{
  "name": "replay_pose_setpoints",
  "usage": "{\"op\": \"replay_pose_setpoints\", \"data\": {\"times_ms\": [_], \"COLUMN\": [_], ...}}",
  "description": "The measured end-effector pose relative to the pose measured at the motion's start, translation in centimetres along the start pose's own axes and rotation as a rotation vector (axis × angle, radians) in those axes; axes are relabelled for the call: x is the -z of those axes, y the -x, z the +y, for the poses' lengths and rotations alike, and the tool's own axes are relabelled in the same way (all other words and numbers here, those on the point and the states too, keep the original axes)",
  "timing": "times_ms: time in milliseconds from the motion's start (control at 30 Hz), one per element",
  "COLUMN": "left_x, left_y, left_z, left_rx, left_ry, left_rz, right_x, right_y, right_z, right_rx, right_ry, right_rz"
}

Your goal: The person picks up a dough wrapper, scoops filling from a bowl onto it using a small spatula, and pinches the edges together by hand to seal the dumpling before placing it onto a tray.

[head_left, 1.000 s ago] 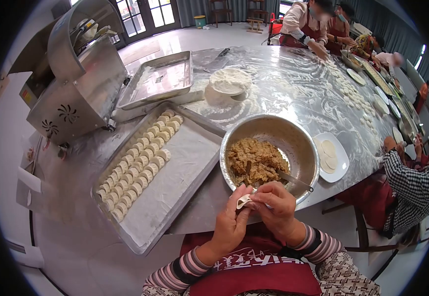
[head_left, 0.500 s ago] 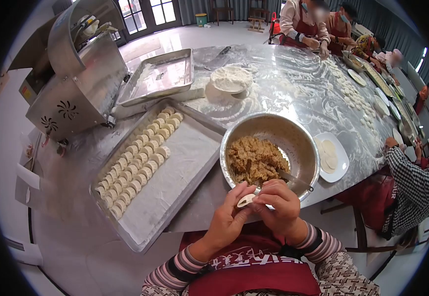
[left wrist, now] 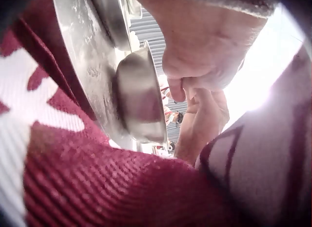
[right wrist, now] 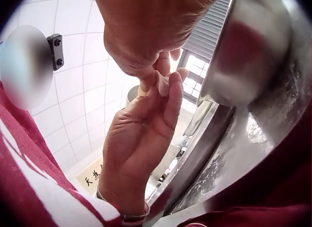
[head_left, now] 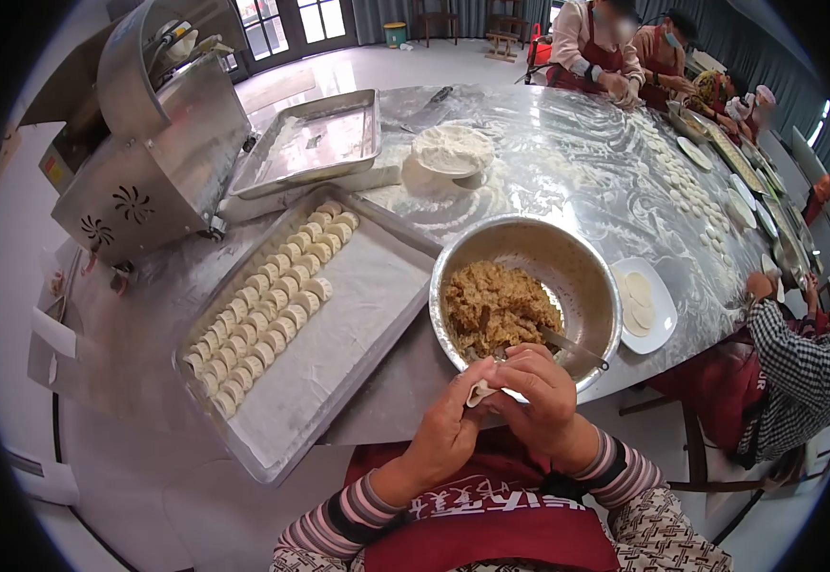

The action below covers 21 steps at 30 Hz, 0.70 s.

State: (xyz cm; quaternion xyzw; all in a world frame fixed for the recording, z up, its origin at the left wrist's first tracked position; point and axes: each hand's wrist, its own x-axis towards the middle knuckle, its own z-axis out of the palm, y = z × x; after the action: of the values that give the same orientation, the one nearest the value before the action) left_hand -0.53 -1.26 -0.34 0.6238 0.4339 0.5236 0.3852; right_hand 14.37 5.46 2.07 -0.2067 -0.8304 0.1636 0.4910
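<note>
Both hands meet over the near rim of a steel bowl (head_left: 598, 381) of minced filling (head_left: 499, 307). Between their fingertips is a small, pale dumpling (head_left: 479, 392), its folded wrapper showing an open end toward the head camera. My left hand (head_left: 441, 431) pinches its left side with thumb and fingers. From the right, my right hand (head_left: 541, 398) pinches the wrapper's edge, its fingers covering much of the dumpling. The right wrist view shows the dumpling (right wrist: 163, 84) squeezed between both hands' fingers; in the left wrist view the hands hide it. A metal utensil handle (head_left: 577, 351) leans on the bowl's rim.
Left of the bowl, a lined tray (head_left: 338, 329) carries rows of finished dumplings (head_left: 272, 315). A white plate (head_left: 661, 319) with round wrappers (head_left: 636, 303) sits to the right. Behind are a flour bowl (head_left: 453, 151), another tray (head_left: 315, 138) and a steel machine (head_left: 153, 191). Other people work around the table.
Both hands stay over the bowl's near rim, their fingers shifting along the wrapper. The dumpling has turned from its broad side, with dark filling visible, to a narrower end.
</note>
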Motion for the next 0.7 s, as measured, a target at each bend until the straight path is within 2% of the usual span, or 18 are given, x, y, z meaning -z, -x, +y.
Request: {"op": "replay_pose_setpoints", "data": {"times_ms": [100,167,233,300,333,433,500,633,700], "left_x": [0.4,0.6,0.4,-0.4,-0.8,-1.1,-1.0,-1.0,-0.8], "left_y": [0.0,-0.1,-0.1,0.0,0.2,0.7,0.7,0.6,0.4], "left_z": [-0.1,-0.3,-0.2,0.4,0.4,0.2,0.1,0.1,0.4], "left_rx": [0.009,-0.004,-0.019,0.158,0.153,0.153,0.106,0.075,-0.021], "left_ry": [-0.003,-0.022,-0.043,0.319,0.318,0.305,0.095,-0.001,-0.087], "left_rz": [-0.054,-0.082,-0.110,0.023,0.026,0.045,0.064,0.097,0.067], "right_x": [0.2,0.5,0.4,0.2,0.1,-0.7,-0.8,-0.6,-0.2], "right_y": [-0.1,-0.1,-0.2,-0.3,-0.4,-0.3,-0.3,-0.8,-1.2], "right_z": [-0.1,0.1,-0.2,-0.3,-0.3,-0.7,-0.7,-0.4,-0.6], "right_rx": [-0.001,0.074,0.064,0.063,0.046,-0.021,-0.072,0.080,0.146], "right_ry": [0.023,0.009,0.016,0.024,0.041,0.061,0.067,0.094,0.117], "right_rz": [-0.029,-0.082,-0.037,0.011,0.035,0.068,0.074,-0.026,-0.043]}}
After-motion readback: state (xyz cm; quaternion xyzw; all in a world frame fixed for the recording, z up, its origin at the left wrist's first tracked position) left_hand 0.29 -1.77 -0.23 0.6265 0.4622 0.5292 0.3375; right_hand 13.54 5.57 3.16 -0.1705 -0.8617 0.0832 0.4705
